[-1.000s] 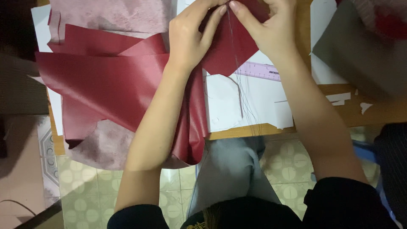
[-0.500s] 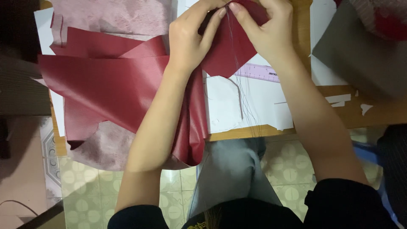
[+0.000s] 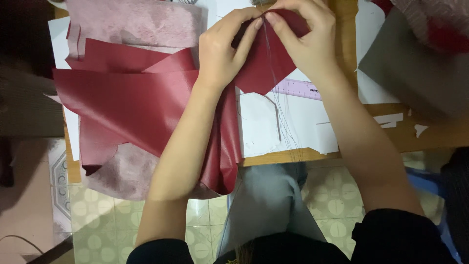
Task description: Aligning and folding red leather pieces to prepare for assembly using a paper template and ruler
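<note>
Between the two hands, above the far part of the wooden table (image 3: 293,156), a small dark red piece of faux leather (image 3: 266,61) is held up. The left hand (image 3: 222,51) and right hand (image 3: 305,41) each pinch its top edge, fingertips meeting, both closed on it. Thin grey threads (image 3: 281,117) hang down from that pinch. The piece looks light, soft and pliable, with a smooth, likely slippery face, so the edges near the seam seem the surest hold.

One such small piece is in hand. Beside it, under the left forearm, lie large glossy dark red sheets (image 3: 132,102), at least two, overlapping and drooping over the table edge, their fuzzy pink backing showing. One translucent purple ruler (image 3: 298,89) rests on white paper patterns (image 3: 288,127), several. One grey fabric piece (image 3: 415,68) lies to the right.
</note>
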